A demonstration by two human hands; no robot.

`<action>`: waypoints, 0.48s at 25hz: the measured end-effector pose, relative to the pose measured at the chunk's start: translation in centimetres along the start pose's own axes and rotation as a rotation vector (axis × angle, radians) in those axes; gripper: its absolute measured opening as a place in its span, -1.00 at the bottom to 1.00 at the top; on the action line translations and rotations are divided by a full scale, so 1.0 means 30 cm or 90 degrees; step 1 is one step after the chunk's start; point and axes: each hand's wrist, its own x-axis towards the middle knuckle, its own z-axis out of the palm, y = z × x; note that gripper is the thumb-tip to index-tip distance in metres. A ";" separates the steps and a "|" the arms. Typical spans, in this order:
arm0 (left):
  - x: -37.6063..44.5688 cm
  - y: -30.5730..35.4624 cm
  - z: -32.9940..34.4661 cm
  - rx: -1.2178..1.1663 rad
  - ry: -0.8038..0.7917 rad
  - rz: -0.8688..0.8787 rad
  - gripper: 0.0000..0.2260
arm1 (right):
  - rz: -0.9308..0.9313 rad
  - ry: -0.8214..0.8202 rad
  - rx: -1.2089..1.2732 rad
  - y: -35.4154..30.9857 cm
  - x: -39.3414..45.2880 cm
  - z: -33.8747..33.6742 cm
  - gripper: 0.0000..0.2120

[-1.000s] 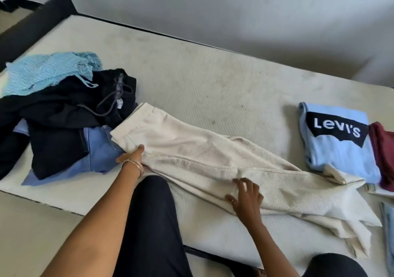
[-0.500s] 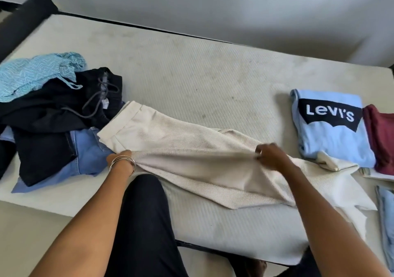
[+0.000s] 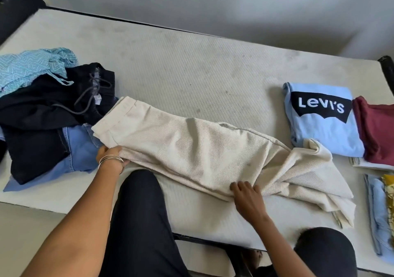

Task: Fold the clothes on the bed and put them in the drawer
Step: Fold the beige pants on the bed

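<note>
Cream trousers (image 3: 191, 148) lie stretched across the mattress (image 3: 191, 74), waistband to the left and legs bunched to the right. My left hand (image 3: 110, 157), with bangles on the wrist, pinches the near edge just below the waistband, thumb on top. My right hand (image 3: 245, 193) grips the near edge around the knee area, fingers curled into gathered cloth. The leg ends (image 3: 319, 180) lie crumpled, and one touches a folded light blue Levi's shirt (image 3: 324, 131).
An unfolded heap sits at the left: a teal patterned garment (image 3: 27, 67), black drawstring trousers (image 3: 53, 106) and blue denim (image 3: 78, 148). Folded items lie at the right: a maroon top (image 3: 377, 131) and light blue clothes (image 3: 381, 223). My dark-clad knee (image 3: 140, 202) rests on the mattress edge.
My right hand lifted the near part of the trousers, carried it over, then came back down to the near edge further right. The trousers now lie narrower. My left hand stayed at the waistband.
</note>
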 end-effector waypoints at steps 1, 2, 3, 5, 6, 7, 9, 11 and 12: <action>-0.001 0.000 -0.002 -0.003 -0.032 -0.023 -0.63 | 0.024 -0.024 0.018 -0.025 0.009 -0.006 -0.61; -0.001 -0.006 -0.003 -0.016 -0.053 -0.064 -0.62 | 0.035 -0.046 0.035 -0.057 0.028 -0.021 -0.60; 0.008 -0.017 0.002 -0.013 -0.062 -0.087 -0.59 | 0.032 -0.067 0.045 -0.090 0.047 -0.038 -0.56; 0.031 -0.038 0.015 0.040 -0.073 -0.089 -0.52 | 0.013 -0.117 0.046 -0.149 0.078 -0.054 -0.46; 0.105 -0.063 0.016 0.082 -0.063 -0.077 -0.43 | 0.012 -0.135 0.056 -0.167 0.089 -0.047 -0.49; 0.206 -0.094 0.011 0.121 -0.045 -0.058 -0.30 | 0.017 -0.127 0.086 -0.174 0.103 -0.035 -0.60; 0.438 -0.139 -0.012 0.179 -0.010 -0.013 -0.13 | 0.038 -0.047 0.179 -0.148 0.117 -0.005 -0.84; 0.521 -0.113 -0.022 0.135 0.000 -0.021 -0.16 | 0.025 0.018 0.247 -0.118 0.099 0.017 -0.95; 0.475 -0.086 -0.017 0.107 -0.001 -0.030 -0.21 | 0.004 0.023 0.249 -0.116 0.075 0.017 -0.95</action>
